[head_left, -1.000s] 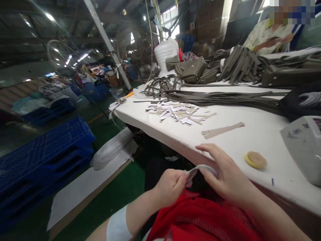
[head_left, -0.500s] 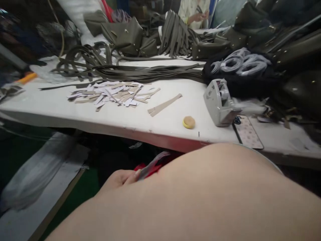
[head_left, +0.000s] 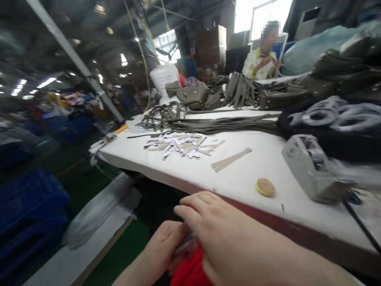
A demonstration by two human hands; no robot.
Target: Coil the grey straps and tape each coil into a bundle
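Both hands meet low in front of the table edge. My left hand [head_left: 162, 244] is closed on a thin, see-through strip that looks like plastic [head_left: 188, 243]. My right hand [head_left: 208, 222] lies over it with its fingers bent together, and whatever is under them is hidden. Red cloth [head_left: 190, 272] shows below and between the hands. On the white table [head_left: 143, 163] beyond, a tan strip [head_left: 231, 159] lies apart from a heap of white and tan strips [head_left: 181, 145]. Right of it sits a round, tan-topped piece with a yellow rim [head_left: 265, 187].
A grey tape dispenser [head_left: 312, 171] stands at the right. Dark green straps [head_left: 220, 125] and bag parts [head_left: 196, 95] fill the back. Coiled grey cord [head_left: 324, 111] rests on black material. Another person [head_left: 262, 63] sits behind. Blue crates [head_left: 32, 222] are at left.
The view has swung up and left. My right arm has drawn back, so its hand now shows against the left one. The strips on the table look unmoved.
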